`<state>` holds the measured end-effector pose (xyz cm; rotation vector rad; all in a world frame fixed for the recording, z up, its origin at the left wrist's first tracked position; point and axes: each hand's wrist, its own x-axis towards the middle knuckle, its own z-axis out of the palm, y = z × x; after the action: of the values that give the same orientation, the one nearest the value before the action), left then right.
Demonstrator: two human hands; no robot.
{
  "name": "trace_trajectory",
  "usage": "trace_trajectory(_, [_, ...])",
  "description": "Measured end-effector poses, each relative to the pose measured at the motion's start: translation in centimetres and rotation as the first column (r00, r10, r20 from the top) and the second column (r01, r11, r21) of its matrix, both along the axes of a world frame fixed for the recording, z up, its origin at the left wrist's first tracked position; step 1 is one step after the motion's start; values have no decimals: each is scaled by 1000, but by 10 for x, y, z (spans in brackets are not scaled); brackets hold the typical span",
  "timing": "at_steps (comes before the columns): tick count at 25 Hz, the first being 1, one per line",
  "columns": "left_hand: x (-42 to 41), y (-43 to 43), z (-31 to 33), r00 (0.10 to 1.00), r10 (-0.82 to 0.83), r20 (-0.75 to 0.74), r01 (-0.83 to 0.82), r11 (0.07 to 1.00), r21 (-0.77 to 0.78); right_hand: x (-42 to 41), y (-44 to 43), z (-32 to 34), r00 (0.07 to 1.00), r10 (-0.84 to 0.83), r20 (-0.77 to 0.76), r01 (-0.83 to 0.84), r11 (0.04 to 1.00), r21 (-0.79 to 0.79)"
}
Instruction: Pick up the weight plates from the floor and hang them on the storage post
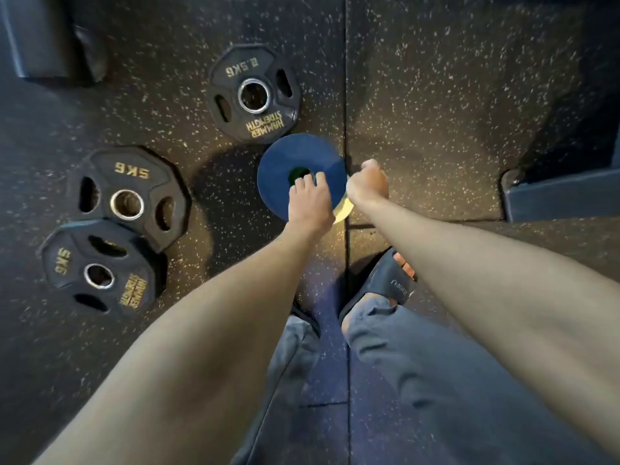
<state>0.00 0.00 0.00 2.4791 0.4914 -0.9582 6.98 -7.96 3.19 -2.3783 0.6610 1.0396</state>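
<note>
Head view, looking straight down at a speckled rubber floor. A blue plate sits between both hands, casting a broad shadow to its left, so it seems raised off the floor. The left hand lies across its face with bent fingers hooked at the rim of the centre hole. The right hand has its fingers curled round the plate's right edge. A yellow sliver shows under the blue plate between the two wrists; what it is cannot be told.

The blue plate's far edge overlaps the near rim of a black 2.5 kg plate lying flat. Further left, two black 5 kg plates, one farther and one nearer, lie flat and touch each other. Dark padded equipment bases stand at the upper left and at the right. Below the arms are grey trouser legs and a dark sandal.
</note>
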Motion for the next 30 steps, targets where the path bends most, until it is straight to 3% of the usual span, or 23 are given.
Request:
trace_trajectory(3, [2, -12, -24, 994, -98, 39, 96, 994, 61, 13, -10, -31, 947, -322, -16, 322, 945, 64])
trace_trajectory(6, [3, -13, -34, 988, -144, 51, 135, 980, 143, 8, -6, -44, 849, -504, -157, 527, 831, 179])
trace_trajectory(9, [0, -13, -38, 981, -157, 115, 137, 977, 160, 2, -17, -82, 787, -587, -192, 617, 754, 225])
trace_trajectory(13, [-6, -9, -35, 988, -73, 136, 68, 997, 43, -5, -29, -119, 745, -631, -216, 667, 710, 227])
trace_trajectory(17, [-8, 9, -23, 991, 2, 135, 8, 997, -76, -15, -9, -72, 680, -679, -276, 733, 640, 231])
trace_trajectory(20, [0, 28, -9, 999, 11, 39, -4, 984, -179, -22, 2, -43, 654, -684, -321, 756, 598, 267])
trace_trajectory(24, [8, 52, 12, 999, -4, 39, 9, 991, -135, -17, 15, -27, 780, -559, -282, 623, 732, 274])
trace_trajectory(30, [24, 103, 47, 968, 247, 34, -236, 953, -188, -4, 40, -1, 970, -193, -148, 216, 964, 156])
